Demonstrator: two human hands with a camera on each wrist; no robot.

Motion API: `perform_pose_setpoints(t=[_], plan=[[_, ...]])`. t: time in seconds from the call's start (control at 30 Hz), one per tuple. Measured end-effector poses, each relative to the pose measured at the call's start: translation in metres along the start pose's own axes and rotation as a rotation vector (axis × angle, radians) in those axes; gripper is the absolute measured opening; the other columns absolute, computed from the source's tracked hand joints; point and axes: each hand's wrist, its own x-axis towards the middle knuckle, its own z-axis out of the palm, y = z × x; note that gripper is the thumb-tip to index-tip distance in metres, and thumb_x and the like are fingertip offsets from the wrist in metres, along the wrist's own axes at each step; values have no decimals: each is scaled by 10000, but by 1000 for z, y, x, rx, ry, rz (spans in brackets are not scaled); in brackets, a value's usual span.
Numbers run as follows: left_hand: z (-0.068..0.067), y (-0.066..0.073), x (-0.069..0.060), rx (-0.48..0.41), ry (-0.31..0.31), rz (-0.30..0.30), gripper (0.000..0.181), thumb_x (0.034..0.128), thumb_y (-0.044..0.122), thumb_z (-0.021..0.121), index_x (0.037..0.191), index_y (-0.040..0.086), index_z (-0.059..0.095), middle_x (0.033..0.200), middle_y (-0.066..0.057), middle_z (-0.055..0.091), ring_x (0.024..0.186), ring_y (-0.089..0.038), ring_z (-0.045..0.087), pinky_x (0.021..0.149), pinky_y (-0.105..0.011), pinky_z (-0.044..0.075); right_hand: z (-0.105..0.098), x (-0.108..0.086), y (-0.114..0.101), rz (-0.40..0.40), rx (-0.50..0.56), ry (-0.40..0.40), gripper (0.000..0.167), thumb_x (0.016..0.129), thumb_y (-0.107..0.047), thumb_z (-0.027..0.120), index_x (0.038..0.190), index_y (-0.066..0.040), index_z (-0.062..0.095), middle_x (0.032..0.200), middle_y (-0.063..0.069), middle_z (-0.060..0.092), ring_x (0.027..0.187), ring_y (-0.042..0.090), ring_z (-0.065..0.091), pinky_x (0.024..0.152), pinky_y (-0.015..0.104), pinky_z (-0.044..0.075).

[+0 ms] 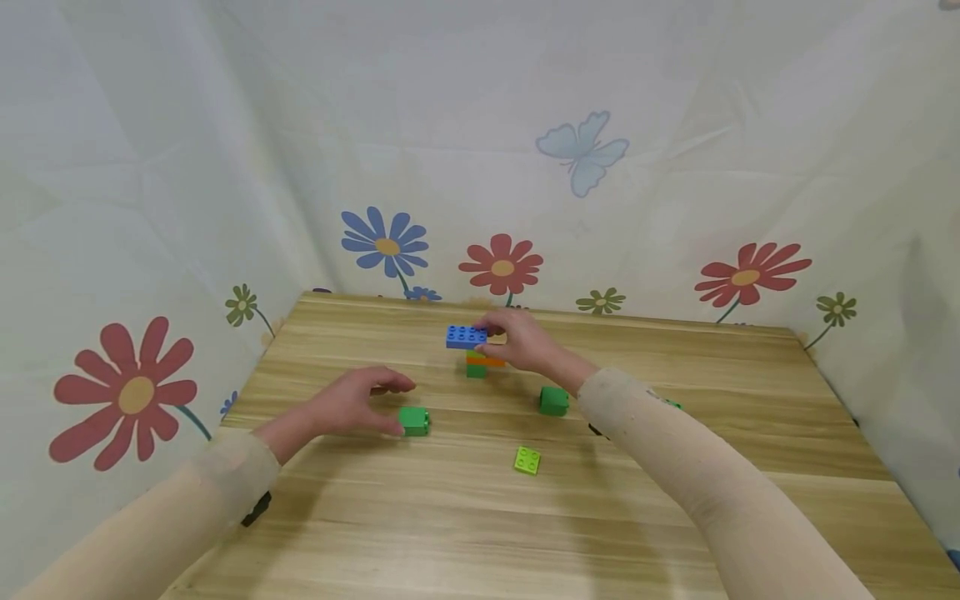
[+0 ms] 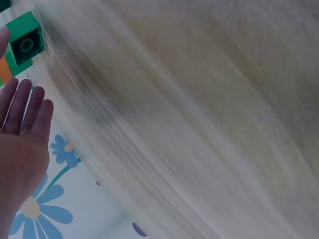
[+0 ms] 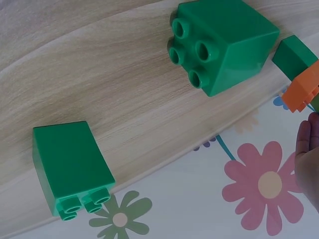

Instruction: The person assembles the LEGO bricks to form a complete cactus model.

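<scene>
Right hand: [image 1: 522, 343] thumb and fingers pinched on the right end of the blue brick; fingertips only partly in frame at the edge of the right wrist view.
Blue brick: [image 1: 461, 337] in the right hand, studs up, at the top of the stack; cannot tell if it touches it.
Stack: [image 1: 476, 372] on the table, green at the bottom, then orange brick [image 1: 495, 362], lime part above, partly hidden by blue.
Left hand: [image 1: 347, 403] holds nothing, fingers extended, thumb and fingers apart; thumb right by the left green brick, contact unclear.
Left green brick: [image 1: 413, 422] on its side, studs to the right in the head view, hollow underside seen in the left wrist view.
Middle green brick: [image 1: 554, 402] on its side, near the right forearm, right of the stack.
Far green brick: [image 1: 673, 405] mostly behind the right sleeve; right wrist view shows it [image 3: 72, 164] whole, lying on its side.
Lime brick: [image 1: 527, 460] flat on the table, four studs up, nearest the person.
Table: [image 1: 420, 533] wood grain.
Sleeves: [image 1: 720, 492] beige, both arms.
Backdrop: [image 1: 450, 125] pale sheet, flowers, blue butterfly [image 1: 582, 153].
</scene>
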Motion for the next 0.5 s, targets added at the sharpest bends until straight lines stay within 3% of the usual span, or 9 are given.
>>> perform_pose_setpoints(t=[0.5], plan=[[14, -3, -5, 32, 54, 60, 521, 820, 287, 956, 1258, 106, 739, 1248, 0, 732, 1195, -233, 672, 1085, -504, 530, 0, 0, 1, 18, 13, 0, 368, 988, -179, 798, 1317, -35, 719, 1208, 107, 727, 1104, 314, 701, 1024, 416, 581]])
